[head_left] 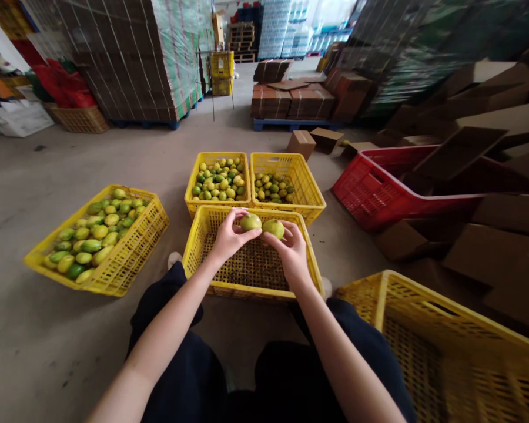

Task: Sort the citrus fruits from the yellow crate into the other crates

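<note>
Both forearms reach forward over near yellow crate (pixel 194 247). Left hand (pixel 227 238) fingers curled around yellow-green fruit (pixel 250 221); right hand (pixel 293 249) grips second fruit (pixel 274 228), fruits just beside each other.

Both forearms extended forward, bare; left hand (pixel 227 239) and right hand (pixel 291 251) side by side, fingers curled closed, gripping.

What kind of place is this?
Probably a fruit-packing warehouse: tall wrapped stacks of flat cartons on pallets, yellow crates of green-yellow fruit, and loose cardboard boxes on a concrete floor.
</note>
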`<state>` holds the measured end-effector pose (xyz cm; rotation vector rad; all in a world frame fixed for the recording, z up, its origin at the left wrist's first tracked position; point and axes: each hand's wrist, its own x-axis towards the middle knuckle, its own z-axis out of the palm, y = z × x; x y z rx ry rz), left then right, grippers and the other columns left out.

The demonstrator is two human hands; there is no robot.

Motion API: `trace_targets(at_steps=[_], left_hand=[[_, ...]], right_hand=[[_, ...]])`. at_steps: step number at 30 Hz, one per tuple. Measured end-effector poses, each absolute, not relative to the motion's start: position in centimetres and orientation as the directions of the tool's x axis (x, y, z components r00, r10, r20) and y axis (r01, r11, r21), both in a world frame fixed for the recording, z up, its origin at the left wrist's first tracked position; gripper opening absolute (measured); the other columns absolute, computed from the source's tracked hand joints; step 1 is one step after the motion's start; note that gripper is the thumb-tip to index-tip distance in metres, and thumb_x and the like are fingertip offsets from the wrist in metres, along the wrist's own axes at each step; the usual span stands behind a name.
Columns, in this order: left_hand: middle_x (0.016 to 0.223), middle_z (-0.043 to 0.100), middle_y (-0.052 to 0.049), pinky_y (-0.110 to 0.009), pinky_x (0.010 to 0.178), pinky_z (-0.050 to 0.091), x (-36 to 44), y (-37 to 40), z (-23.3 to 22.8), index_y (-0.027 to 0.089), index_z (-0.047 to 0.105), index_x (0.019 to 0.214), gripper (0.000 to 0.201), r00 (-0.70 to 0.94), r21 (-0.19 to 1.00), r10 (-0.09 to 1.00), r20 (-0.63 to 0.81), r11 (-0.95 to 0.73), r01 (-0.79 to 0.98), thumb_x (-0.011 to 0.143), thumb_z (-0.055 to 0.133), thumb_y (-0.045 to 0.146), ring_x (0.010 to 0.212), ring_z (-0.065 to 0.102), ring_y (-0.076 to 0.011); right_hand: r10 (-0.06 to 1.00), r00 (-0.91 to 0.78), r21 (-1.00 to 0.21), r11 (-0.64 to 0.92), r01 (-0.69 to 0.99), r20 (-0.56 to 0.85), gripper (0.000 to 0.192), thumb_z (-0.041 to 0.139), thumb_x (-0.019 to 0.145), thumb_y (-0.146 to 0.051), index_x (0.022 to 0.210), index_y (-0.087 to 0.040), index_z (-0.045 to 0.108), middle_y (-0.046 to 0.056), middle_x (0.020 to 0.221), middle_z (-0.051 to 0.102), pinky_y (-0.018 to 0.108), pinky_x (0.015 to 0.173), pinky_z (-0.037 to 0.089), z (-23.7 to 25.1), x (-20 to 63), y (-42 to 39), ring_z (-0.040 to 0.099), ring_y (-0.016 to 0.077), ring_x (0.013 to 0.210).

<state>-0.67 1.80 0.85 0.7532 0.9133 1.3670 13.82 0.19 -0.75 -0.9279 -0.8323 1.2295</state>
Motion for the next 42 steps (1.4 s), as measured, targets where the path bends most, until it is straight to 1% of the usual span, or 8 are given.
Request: trace_targets(at_steps=[3, 8, 12, 17, 22, 32, 38, 42], left_hand=[[0.085, 0.066, -0.003, -0.02, 0.054, 0.048, -1.0, 1.9, 1.3, 0.016, 0.067, 0.092, 0.018, 0.138, 0.86, 0.988, -0.076, 0.135, -0.492, 0.076, 0.07, 0.023, 0.06, 0.061, -0.0104], [0.063, 0.056, -0.001, -0.018, 0.036, 0.032, -1.0, 2.0, 1.2, 0.014, 0.063, 0.084, 0.031, 0.258, 0.651, 0.947, -0.191, 0.319, -0.689, 0.091, 0.043, 0.036, 0.038, 0.042, -0.0064], [0.061, 0.055, -0.004, -0.018, 0.036, 0.039, -0.5, 2.0, 0.8, 0.014, 0.056, 0.072, 0.031, 0.277, 0.424, 0.889, -0.365, 0.424, -0.801, 0.088, 0.033, 0.028, 0.043, 0.048, -0.0099], [0.073, 0.064, -0.007, -0.017, 0.04, 0.047, -0.1, 2.3, 0.5, 0.013, 0.059, 0.081, 0.018, 0.309, 0.336, 0.86, -0.407, 0.455, -0.824, 0.084, 0.042, 0.018, 0.056, 0.059, -0.0126], [0.07, 0.066, -0.002, -0.014, 0.038, 0.045, 0.1, 2.4, 0.7, 0.014, 0.063, 0.093, 0.019, 0.301, 0.309, 0.887, -0.351, 0.413, -0.857, 0.09, 0.045, 0.02, 0.048, 0.055, -0.0078], [0.082, 0.07, -0.005, -0.029, 0.08, 0.059, 1.6, 2.6, -0.1, 0.015, 0.066, 0.086, 0.02, 0.108, 0.126, 0.912, -0.395, 0.17, -0.977, 0.084, 0.047, 0.015, 0.08, 0.068, -0.014], [0.078, 0.068, -0.005, -0.025, 0.076, 0.058, 1.8, 3.2, -0.8, 0.015, 0.064, 0.085, 0.02, 0.082, 0.132, 0.882, -0.463, 0.16, -0.978, 0.083, 0.044, 0.014, 0.076, 0.068, -0.0131], [0.066, 0.063, -0.003, -0.024, 0.061, 0.057, 2.4, 3.6, -2.0, 0.016, 0.059, 0.08, 0.013, 0.216, 0.121, 0.78, -0.587, 0.348, -0.93, 0.081, 0.046, 0.018, 0.059, 0.064, -0.0125]], right_hand=[[0.999, -0.013, -0.833, -0.036, -0.552, -0.035, 0.025, 0.067, 0.072, -0.026, 0.096, -0.021, 0.06, -0.001, 0.076, 0.069, 0.02, 0.037, 0.042, 0.1, 14.3, 0.3, 0.055, 0.0104, 0.045], [0.992, -0.104, -0.731, -0.122, -0.671, -0.07, 0.03, 0.05, 0.08, -0.035, 0.101, -0.016, 0.063, 0.003, 0.065, 0.066, 0.019, 0.029, 0.03, 0.3, 14.5, 0.6, 0.045, 0.0095, 0.035], [0.971, -0.163, -0.565, -0.234, -0.791, -0.174, 0.026, 0.046, 0.083, -0.033, 0.083, -0.013, 0.063, 0.005, 0.061, 0.062, 0.02, 0.037, 0.042, -0.1, 14.2, 0.8, 0.054, 0.0121, 0.045], [0.962, -0.144, -0.364, -0.223, -0.904, -0.231, 0.016, 0.052, 0.08, -0.019, 0.093, -0.018, 0.062, 0.006, 0.082, 0.068, 0.022, 0.053, 0.054, -0.2, 14.2, 1.0, 0.064, 0.0153, 0.07], [0.971, -0.115, -0.334, -0.182, -0.925, -0.21, 0.014, 0.053, 0.079, -0.017, 0.091, -0.018, 0.061, 0.004, 0.08, 0.066, 0.017, 0.046, 0.049, -0.1, 14.3, 1.0, 0.059, 0.0113, 0.061], [0.93, -0.088, -0.23, -0.179, -0.956, -0.358, 0.012, 0.056, 0.079, -0.023, 0.088, -0.018, 0.062, 0.003, 0.077, 0.068, 0.021, 0.055, 0.055, -0.5, 13.7, 0.8, 0.063, 0.013, 0.066], [0.911, -0.103, -0.199, -0.196, -0.96, -0.4, 0.01, 0.054, 0.08, -0.025, 0.085, -0.019, 0.06, 0.002, 0.073, 0.067, 0.018, 0.049, 0.05, -0.9, 14.0, 1.1, 0.06, 0.0111, 0.059], [0.941, -0.079, -0.262, -0.171, -0.95, -0.329, 0.003, 0.054, 0.076, -0.022, 0.072, -0.02, 0.054, -0.002, 0.061, 0.059, 0.018, 0.043, 0.047, -1.0, 14.2, 1.2, 0.053, 0.0098, 0.049]])
